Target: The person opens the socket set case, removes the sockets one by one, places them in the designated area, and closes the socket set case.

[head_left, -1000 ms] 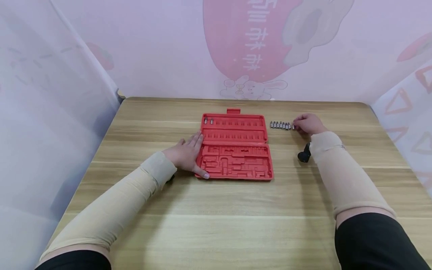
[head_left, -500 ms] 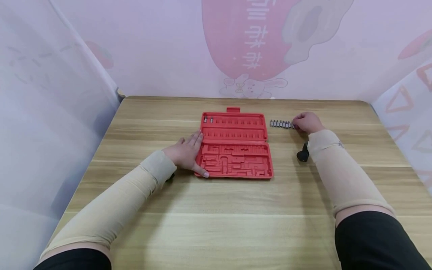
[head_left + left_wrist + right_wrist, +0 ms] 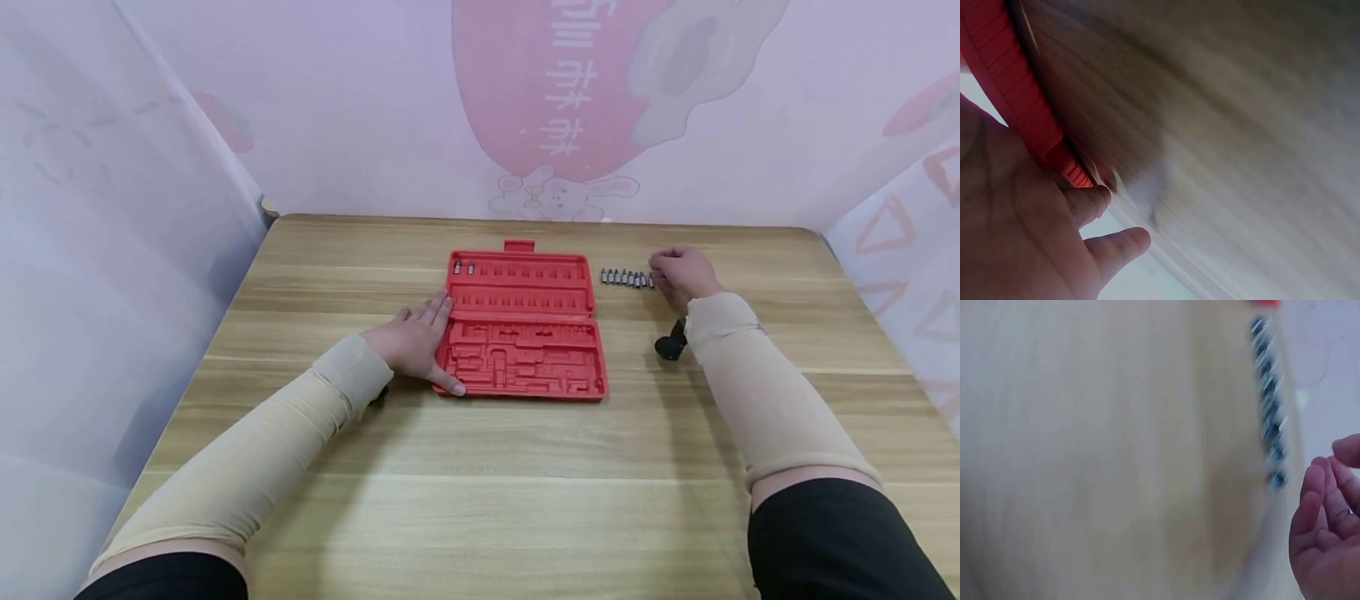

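A red plastic tool case (image 3: 525,287) lies opened flat on the wooden table. Two small metal bit sockets (image 3: 463,267) sit in its upper left slots. My left hand (image 3: 411,344) rests along the case's left edge, fingers straight and thumb on the front corner; the left wrist view shows the palm (image 3: 1016,219) against the red side. To the right of the case, several bit sockets (image 3: 627,278) stand in a row. Just beyond the row's right end is my right hand (image 3: 690,272), thumb and fingertips apart, with nothing seen between them in the right wrist view.
The wooden table (image 3: 480,500) extends in front of the case and to both sides. Behind it hangs a pale printed curtain (image 3: 360,108). A black wrist camera (image 3: 671,346) hangs below my right wrist.
My right hand has let go of the bit socket at the row's right end and lifted slightly away from it. My left hand and the case have stayed put.
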A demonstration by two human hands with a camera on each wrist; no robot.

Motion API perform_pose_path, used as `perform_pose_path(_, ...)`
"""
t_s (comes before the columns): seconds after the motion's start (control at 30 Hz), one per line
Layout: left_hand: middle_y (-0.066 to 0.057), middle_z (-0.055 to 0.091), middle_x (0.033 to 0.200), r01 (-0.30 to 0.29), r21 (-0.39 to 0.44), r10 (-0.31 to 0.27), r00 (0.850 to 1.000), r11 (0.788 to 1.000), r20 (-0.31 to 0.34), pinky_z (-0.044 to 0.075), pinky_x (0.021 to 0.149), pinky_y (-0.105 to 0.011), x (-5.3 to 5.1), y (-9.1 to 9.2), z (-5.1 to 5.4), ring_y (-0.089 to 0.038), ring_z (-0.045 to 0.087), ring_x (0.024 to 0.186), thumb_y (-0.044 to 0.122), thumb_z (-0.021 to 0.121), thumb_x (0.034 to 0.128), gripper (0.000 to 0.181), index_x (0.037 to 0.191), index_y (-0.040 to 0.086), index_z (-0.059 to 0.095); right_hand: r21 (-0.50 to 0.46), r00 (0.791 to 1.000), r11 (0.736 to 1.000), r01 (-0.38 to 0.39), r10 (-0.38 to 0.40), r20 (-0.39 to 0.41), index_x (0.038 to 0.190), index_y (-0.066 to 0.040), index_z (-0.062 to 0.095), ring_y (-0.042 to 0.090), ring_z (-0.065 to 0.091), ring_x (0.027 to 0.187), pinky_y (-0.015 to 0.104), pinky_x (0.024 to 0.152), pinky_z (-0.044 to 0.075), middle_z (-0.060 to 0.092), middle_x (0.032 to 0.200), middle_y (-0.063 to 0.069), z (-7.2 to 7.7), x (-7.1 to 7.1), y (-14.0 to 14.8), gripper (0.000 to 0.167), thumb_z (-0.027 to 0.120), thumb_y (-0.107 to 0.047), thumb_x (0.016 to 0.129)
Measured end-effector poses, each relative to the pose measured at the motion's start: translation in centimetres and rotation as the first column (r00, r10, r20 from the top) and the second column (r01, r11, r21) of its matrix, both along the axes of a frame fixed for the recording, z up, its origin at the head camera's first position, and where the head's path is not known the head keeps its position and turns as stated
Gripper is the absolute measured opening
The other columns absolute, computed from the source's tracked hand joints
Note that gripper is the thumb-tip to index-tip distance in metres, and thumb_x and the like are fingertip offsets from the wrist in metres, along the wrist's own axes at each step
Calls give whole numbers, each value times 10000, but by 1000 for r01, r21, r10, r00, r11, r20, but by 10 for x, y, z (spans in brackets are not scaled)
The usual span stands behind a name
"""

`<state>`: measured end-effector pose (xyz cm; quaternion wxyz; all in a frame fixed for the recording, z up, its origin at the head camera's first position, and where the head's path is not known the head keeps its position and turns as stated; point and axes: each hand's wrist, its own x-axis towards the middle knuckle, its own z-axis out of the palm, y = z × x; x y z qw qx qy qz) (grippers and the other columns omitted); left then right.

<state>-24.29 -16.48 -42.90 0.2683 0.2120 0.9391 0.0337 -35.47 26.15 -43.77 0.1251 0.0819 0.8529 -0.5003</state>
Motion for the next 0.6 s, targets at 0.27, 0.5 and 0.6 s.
perform_pose_path(0.27,-230,-171,1683,-2,7,2,1000,1000,0,59,1229,-605,0,-2,3,-373,-84,1562,785,743,746,1468,1607,-54,-99,-356,994,928,-106,106,-19,1550,120,300,374,404,1435,372,1160,386,342,1580,304,24,-2,-58,532,486,-73,1091)
perform_pose_path(0.5,-218,-181,1682,-2,11,2,1000,1000,9,50,1232,-597,1,-1,5,-361,-99,1561,789,737,749,1462,1610,-38,-105,-357,979,913,-197,199,-31,1510,114,368,386,483,1337,443,1147,400,426,1506,291,28,2,-109,508,544,-68,1069)
perform_pose_path(0.6,-217,-180,1682,0,9,0,1000,1000,7,52,1231,-597,2,-1,5,-362,-96,1561,795,731,749,1458,1612,-36,-100,-350,975,912,-215,222,-21,1507,97,396,391,501,1331,461,1130,417,468,1479,268,30,4,-128,497,553,-75,1069)
